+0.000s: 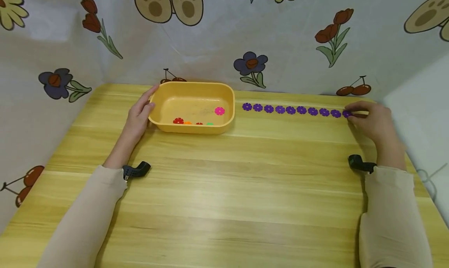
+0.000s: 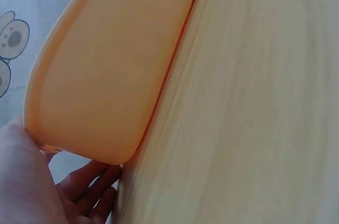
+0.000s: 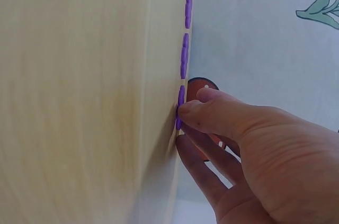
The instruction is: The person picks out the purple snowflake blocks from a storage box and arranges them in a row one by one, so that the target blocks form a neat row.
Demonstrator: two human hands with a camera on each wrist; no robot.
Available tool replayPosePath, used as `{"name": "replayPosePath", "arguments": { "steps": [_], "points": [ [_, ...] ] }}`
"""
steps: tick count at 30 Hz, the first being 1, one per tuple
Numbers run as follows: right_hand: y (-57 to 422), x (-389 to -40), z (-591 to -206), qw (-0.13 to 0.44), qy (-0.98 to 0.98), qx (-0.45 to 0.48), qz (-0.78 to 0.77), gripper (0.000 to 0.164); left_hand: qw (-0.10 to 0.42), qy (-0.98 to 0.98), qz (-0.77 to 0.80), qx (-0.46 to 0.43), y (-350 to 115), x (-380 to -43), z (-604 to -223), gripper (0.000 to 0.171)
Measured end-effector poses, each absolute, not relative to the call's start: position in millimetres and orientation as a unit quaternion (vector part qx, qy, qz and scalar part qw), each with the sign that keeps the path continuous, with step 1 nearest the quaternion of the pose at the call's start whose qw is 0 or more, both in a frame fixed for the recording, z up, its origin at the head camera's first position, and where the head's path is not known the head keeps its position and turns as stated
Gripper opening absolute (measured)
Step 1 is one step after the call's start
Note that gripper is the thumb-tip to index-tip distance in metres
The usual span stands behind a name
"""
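In the head view my left hand (image 1: 138,112) grips the left end of a yellow plastic tub (image 1: 192,129), thumb at the rim and fingers along the outside. The left wrist view shows the tub's side wall (image 2: 106,70) close up, with curled fingers under its corner. At the far right, my right hand (image 1: 373,120) pinches a purple snowflake disc (image 1: 346,114) between thumb and fingers, down at the tabletop. That disc (image 3: 179,121) stands at the right end of a straight row of several purple discs (image 1: 290,110), spaced slightly apart.
Inside the tub lie a pink disc (image 1: 220,111), a red disc (image 1: 178,121) and a few more, partly hidden by the near wall. A wood-grain table (image 1: 224,190) bears everything. Patterned cloth (image 1: 217,46) hangs right behind its back edge.
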State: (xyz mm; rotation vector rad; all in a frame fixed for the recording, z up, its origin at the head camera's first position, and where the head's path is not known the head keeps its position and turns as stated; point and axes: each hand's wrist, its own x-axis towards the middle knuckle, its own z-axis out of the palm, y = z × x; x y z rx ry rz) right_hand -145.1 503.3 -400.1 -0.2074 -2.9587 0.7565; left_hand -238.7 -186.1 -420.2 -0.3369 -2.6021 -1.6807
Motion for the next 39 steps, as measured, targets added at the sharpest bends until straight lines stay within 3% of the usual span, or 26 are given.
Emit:
{"name": "replayPosePath", "arguments": {
  "steps": [11, 23, 29, 39],
  "points": [
    [508.2, -147.8, -398.1, 0.037, -0.962, -0.060, 0.262, 0.034, 0.020, -0.824, -0.553, -0.118, -183.0, -237.6, -425.5, 0.052],
    [496.9, -137.9, -379.9, 0.069, -0.969, -0.058, 0.232, 0.062, 0.012, -0.814, -0.563, -0.140, -160.2, -242.4, -426.8, 0.051],
    [484.9, -129.3, -371.0, 0.075, -0.969, -0.021, 0.236, 0.067, 0.007, -0.824, -0.550, -0.134, -151.3, -233.0, -407.9, 0.052],
    [478.4, -107.6, -372.2, 0.067, -0.977, 0.001, 0.205, 0.080, 0.035, -0.831, -0.543, -0.118, -165.8, -246.4, -425.8, 0.051]
  ]
}}
